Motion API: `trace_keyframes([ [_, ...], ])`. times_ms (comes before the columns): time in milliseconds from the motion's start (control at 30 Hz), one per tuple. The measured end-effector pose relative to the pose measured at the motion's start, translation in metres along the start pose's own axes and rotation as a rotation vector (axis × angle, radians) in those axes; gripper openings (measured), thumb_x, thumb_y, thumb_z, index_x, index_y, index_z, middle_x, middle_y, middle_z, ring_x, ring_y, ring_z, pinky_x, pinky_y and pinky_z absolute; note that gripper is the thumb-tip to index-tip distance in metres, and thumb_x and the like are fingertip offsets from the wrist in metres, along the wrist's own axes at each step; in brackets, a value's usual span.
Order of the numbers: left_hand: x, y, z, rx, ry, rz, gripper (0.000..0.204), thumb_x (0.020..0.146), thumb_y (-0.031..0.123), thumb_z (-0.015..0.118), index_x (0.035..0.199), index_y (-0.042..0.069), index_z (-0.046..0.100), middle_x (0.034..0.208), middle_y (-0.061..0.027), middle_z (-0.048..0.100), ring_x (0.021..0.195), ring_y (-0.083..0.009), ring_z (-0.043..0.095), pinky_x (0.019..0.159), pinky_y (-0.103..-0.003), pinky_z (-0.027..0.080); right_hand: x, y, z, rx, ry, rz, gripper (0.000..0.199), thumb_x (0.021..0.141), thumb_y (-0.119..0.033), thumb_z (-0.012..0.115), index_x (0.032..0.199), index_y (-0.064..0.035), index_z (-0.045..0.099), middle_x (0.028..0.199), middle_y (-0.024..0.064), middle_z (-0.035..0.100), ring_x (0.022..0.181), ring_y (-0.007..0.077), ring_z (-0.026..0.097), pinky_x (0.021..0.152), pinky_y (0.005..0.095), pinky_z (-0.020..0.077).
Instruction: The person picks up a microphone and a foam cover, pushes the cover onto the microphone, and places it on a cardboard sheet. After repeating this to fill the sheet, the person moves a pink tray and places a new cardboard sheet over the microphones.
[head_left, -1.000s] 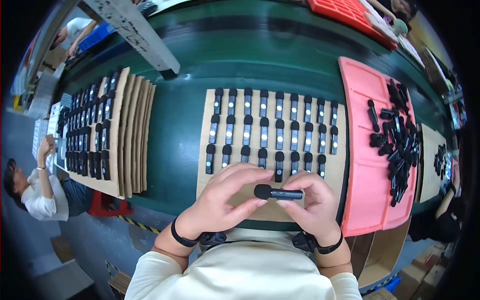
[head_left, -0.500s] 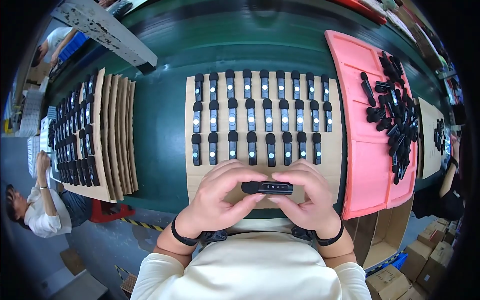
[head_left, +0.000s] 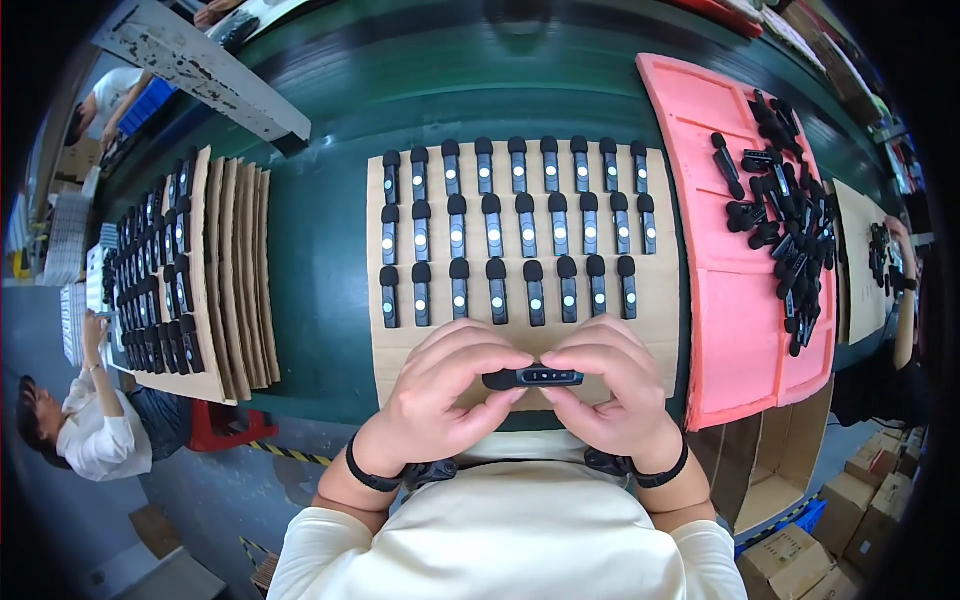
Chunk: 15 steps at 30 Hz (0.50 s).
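Observation:
Both hands hold one small black clip-on microphone (head_left: 548, 377) level in front of my chest. Its foam tip points left, and a narrow side with small marks faces up. My left hand (head_left: 440, 390) pinches the foam end between thumb and forefinger. The other end is pinched the same way by my right hand (head_left: 615, 385). Just beyond my hands lies a cardboard sheet (head_left: 450, 345) with three rows of similar microphones (head_left: 525, 230), foam tips pointing away from me. My fingers hide part of its near edge.
On the right, a pink foam tray (head_left: 725, 310) carries a loose pile of black microphones (head_left: 790, 230). Stacked cardboard sheets (head_left: 250, 280) stand at left, microphones on top. A scuffed metal post (head_left: 200, 70) crosses the far left. Co-workers sit at left (head_left: 100, 420) and right (head_left: 890, 370).
My hands keep the same two-handed pinch on the microphone, almost unmoved. The view has shifted slightly. At the right, a co-worker's hand now reaches over the microphones there.

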<state>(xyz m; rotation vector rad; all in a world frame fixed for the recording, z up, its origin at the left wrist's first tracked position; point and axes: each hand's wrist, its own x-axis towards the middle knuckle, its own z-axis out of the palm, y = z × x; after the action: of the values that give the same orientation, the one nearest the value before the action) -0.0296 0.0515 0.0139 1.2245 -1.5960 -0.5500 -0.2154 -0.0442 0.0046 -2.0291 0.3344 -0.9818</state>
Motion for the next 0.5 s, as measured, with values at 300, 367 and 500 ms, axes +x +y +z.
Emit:
trace_keyframes([
  [300,0.002,-0.005,0.003,-0.055,0.029,-0.064,0.026,0.075,0.000,0.075,0.099,-0.002,0.066,0.093,-0.0129,0.068,0.085,-0.0265,0.064,0.078,-0.036,0.051,0.004,0.003,-0.001,-0.013,0.010,-0.059,0.033,0.072,0.003,0.076,0.103,-0.0019,0.065,0.094,0.0110,0.067,0.078,0.0263,0.063,0.071,0.0351,0.0476],
  [367,0.002,-0.010,0.006,-0.073,0.023,-0.078,0.026,0.075,0.001,0.075,0.099,-0.002,0.066,0.094,-0.0132,0.068,0.086,-0.0267,0.064,0.079,-0.037,0.051,0.006,0.000,0.001,0.006,0.020,-0.046,0.031,0.073,0.002,0.075,0.102,-0.0021,0.065,0.094,0.0111,0.067,0.078,0.0264,0.063,0.071,0.0353,0.0477],
  [500,0.001,-0.021,0.014,-0.127,0.003,-0.066,0.033,0.073,0.001,0.078,0.104,0.001,0.065,0.101,-0.0113,0.066,0.090,-0.0283,0.063,0.079,-0.037,0.049,0.008,-0.002,0.002,-0.008,0.027,-0.029,0.026,0.077,0.000,0.073,0.102,-0.0026,0.066,0.096,0.0112,0.067,0.080,0.0268,0.063,0.072,0.0359,0.0483],
])
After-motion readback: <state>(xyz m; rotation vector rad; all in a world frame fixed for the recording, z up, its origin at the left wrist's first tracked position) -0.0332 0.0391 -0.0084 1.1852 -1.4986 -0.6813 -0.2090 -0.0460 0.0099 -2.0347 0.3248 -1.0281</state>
